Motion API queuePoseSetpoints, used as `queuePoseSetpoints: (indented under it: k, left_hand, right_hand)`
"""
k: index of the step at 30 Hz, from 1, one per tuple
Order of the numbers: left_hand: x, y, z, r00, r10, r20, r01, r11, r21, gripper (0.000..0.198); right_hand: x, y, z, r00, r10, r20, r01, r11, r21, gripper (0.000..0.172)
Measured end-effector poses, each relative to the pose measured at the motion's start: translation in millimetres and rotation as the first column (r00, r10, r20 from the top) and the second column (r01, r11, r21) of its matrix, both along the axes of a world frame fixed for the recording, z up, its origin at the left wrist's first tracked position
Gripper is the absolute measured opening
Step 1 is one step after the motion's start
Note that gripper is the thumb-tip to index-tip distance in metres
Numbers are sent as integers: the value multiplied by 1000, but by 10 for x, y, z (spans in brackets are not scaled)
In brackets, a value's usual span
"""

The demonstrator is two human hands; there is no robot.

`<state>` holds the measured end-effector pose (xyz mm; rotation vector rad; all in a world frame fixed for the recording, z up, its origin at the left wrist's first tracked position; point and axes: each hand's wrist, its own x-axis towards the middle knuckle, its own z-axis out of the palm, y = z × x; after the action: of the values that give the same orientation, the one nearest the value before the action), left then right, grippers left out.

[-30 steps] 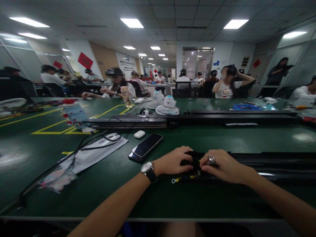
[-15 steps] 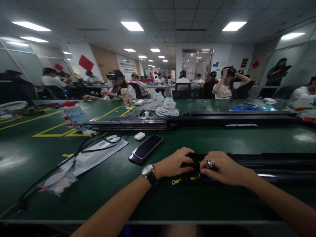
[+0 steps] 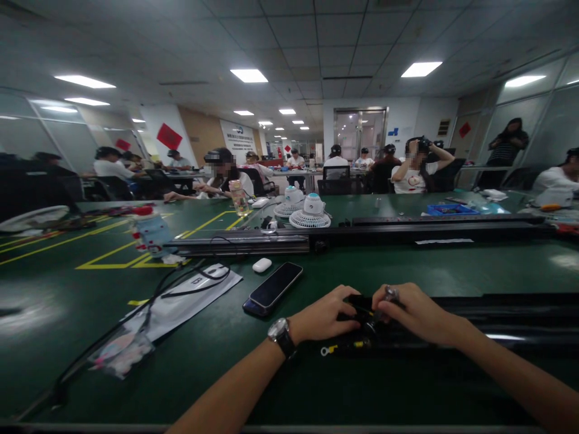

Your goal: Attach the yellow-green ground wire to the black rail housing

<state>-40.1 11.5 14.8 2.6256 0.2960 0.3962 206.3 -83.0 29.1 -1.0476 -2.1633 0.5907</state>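
My left hand (image 3: 326,314), with a watch on its wrist, is curled against the near end of a long black profile (image 3: 497,319) lying across the right of the table. Its thumb and fingers press on a dark part there. Close beside it, my right hand (image 3: 409,310), wearing rings, has its fingers pinched together at the same end; what they hold is too dark to make out. Below my hands a ring terminal (image 3: 324,351) on a yellow and black wire sticks out to the left.
Left of my hands are two stacked phones (image 3: 277,284), a white earbud case (image 3: 262,265), a white bag (image 3: 181,301) and black cables. Behind lie more long profiles (image 3: 407,233), white fans (image 3: 310,212), a bottle (image 3: 151,232) and a blue tray (image 3: 452,209). People sit further back.
The view has tilted up a little, so the table things appear lower. My right hand has turned slightly, its fingers closer together. My left hand remains at the profile's end.
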Motion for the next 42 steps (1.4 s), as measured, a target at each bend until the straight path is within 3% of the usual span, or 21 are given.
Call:
queuePoseSetpoints:
  k: [5,9,17,21,25,29,36,42]
  left_hand:
    - [-12,5,19,1000,5,-17,-5,1000,12,17]
    - [-22,-25,59,999,-2,-47,3,1000,11,18]
    - [-90,-225,144,999,25,-44,-26,999,-22,22]
    - [-75,-285,167,998,41,-50,-39,999,30,23]
    - [-52,-392,72,998,57,5,-58,997,51,24]
    - [-28,-475,-34,994,104,29,-104,994,25,24]
    - [-18,-478,-67,993,102,54,-105,993,57,21]
    - [-44,-479,-110,993,102,60,-106,992,69,25]
  right_hand:
    - [-34,-32,64,999,-26,41,28,998,-49,23]
    - [-51,-151,52,991,-121,-55,117,991,-65,21]
    - [-123,-442,-290,821,-378,-427,397,917,-48,31]
    - [-175,-576,-393,766,-440,-468,499,866,2,38]
    - [-182,-687,-428,734,-494,-466,566,824,18,41]
    - [-193,-704,-384,767,-493,-411,549,835,24,37]
    - [-326,-611,-206,883,-393,-258,420,905,59,26]
    - [-360,-579,-209,921,-356,-158,371,926,72,27]
